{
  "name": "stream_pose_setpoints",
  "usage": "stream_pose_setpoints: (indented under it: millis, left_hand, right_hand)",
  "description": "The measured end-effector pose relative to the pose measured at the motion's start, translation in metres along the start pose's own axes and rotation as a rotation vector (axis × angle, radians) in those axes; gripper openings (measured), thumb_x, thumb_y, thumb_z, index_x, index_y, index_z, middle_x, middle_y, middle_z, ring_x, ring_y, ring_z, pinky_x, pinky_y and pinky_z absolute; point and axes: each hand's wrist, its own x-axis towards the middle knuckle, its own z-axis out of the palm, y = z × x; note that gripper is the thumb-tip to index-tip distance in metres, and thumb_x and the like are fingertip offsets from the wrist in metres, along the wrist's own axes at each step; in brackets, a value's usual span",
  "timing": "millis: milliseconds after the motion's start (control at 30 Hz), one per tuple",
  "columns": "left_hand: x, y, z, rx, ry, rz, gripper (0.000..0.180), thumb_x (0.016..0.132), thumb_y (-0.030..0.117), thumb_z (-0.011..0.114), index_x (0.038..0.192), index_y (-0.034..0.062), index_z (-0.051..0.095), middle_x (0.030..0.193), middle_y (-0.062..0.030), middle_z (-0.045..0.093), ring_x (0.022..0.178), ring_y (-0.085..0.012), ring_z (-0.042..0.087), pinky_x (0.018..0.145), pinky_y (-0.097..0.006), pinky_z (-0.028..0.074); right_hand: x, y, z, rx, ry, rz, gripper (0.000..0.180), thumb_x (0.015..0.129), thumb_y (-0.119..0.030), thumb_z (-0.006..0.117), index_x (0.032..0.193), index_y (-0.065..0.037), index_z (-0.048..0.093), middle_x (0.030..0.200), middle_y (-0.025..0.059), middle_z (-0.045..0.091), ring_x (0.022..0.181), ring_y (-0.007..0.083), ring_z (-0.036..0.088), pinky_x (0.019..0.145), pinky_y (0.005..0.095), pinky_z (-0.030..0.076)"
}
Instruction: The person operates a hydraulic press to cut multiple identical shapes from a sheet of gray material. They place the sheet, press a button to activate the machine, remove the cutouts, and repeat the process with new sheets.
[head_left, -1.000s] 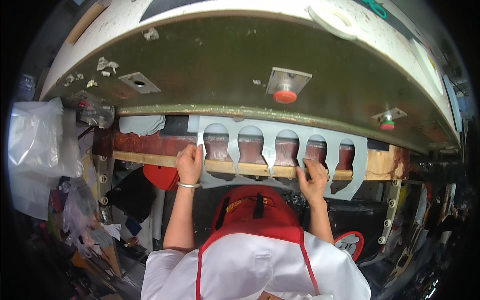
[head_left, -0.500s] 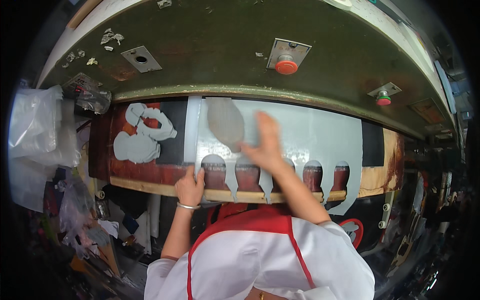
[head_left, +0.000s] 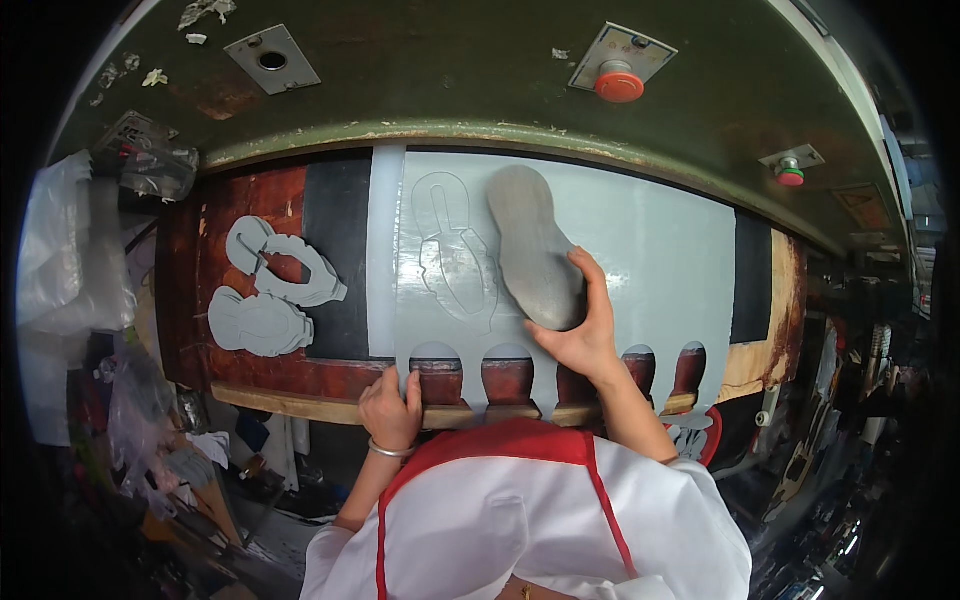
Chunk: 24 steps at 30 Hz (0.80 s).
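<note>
A grey sole-shaped block (head_left: 530, 245), probably a cutting die, lies on a light grey sheet (head_left: 650, 260). My right hand (head_left: 585, 335) closes round its near end, thumb on the left and fingers along the right side. Left of the block, a sole-shaped cut outline (head_left: 450, 250) with inner lines shows in the sheet. The sheet's near edge has several rounded cut-outs with narrow strips between them. My left hand (head_left: 392, 412), wearing a bangle at the wrist, is closed at the sheet's near left corner, thumb and fingers pinching the edge; the fingertips are partly hidden.
Two piles of cut grey pieces (head_left: 262, 322) lie on the reddish-brown board (head_left: 345, 375) at left. A green machine beam (head_left: 450, 70) with a red push button (head_left: 619, 85) spans the far side. Clear plastic bags (head_left: 60, 250) hang at far left.
The block has shifted right, uncovering the cut outline where it lay. My right hand, blurred and beside it before, now grips its near end. My left hand stays at the sheet's corner.
</note>
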Motion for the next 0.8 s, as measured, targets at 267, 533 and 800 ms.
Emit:
stream_pose_setpoints:
  millis: [267,533,800]
  left_hand:
    - [0.043,0.007,0.004,0.003,-0.022,-0.021,0.023,0.087,0.025,0.060,0.078,0.0038,0.056,0.058,-0.0169,0.055,0.054,-0.0364,0.055,0.051,-0.044,0.042]
    - [0.124,0.016,0.023,0.022,0.040,-0.058,0.026,0.090,0.027,0.058,0.080,0.0032,0.058,0.062,-0.0189,0.058,0.058,-0.0394,0.058,0.053,-0.048,0.043]
    - [0.210,0.012,0.044,0.111,0.130,-0.049,0.031,0.092,0.036,0.051,0.091,0.0080,0.062,0.066,-0.0196,0.061,0.062,-0.0411,0.060,0.054,-0.050,0.044]
  right_hand:
    - [0.029,0.042,0.008,-0.167,0.023,-0.142,0.099,0.060,-0.009,0.080,0.142,0.000,0.024,0.137,0.0260,0.033,0.127,0.0419,0.034,0.106,0.0486,0.032]
    - [0.131,0.039,-0.163,-0.419,1.036,0.064,0.076,0.094,-0.029,0.050,0.144,0.009,0.007,0.149,0.0297,0.016,0.139,0.0393,0.017,0.112,0.0474,0.017]
    - [0.162,0.079,-0.160,-0.439,1.016,-0.077,0.103,0.083,-0.030,0.064,0.141,0.013,-0.010,0.148,0.0339,0.001,0.139,0.0462,0.007,0.114,0.0480,0.007]
